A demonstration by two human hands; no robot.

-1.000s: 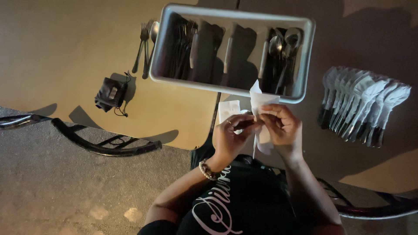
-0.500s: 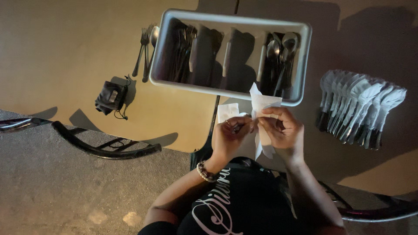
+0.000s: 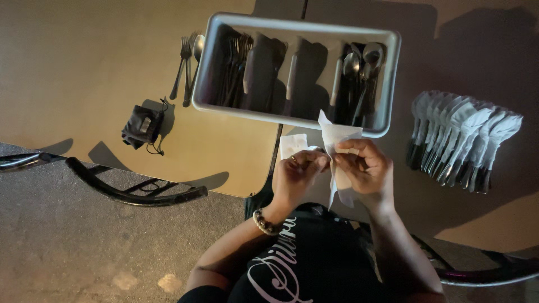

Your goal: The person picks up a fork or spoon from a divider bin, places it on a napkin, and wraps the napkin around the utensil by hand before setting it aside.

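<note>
1. both hands are up together just above the near edge of the table (image 3: 112, 84), right in front of the person's chest.
2. left hand (image 3: 295, 177), beaded bracelet (image 3: 264, 223) on the wrist, has its fingers curled in and pinched on the white napkin (image 3: 337, 151) at its left side.
3. right hand (image 3: 365, 168) has its fingers closed round the same napkin from the right, thumb and forefinger meeting the left hand's fingertips.
4. the napkin stands up between the two hands, one pointed corner poking up towards the tray, a loose end hanging down below the right palm; whether anything sits inside it, can't tell.
5. a second white napkin piece (image 3: 293, 145) lies flat on the table just beside the left hand.
6. straight ahead, the grey cutlery tray (image 3: 303, 25) with its compartments: forks (image 3: 236, 62) on the left, spoons (image 3: 362, 67) on the right, middle ones too dark to read.
7. loose forks and a spoon (image 3: 185, 64) lie on the table just left of the tray.
8. a small black pouch (image 3: 143, 126) with a cord sits further left, well apart from the hands.
9. off to the right, a row of napkin-wrapped cutlery bundles (image 3: 463, 137) leans overlapping, dark handles sticking out at the bottom.
</note>
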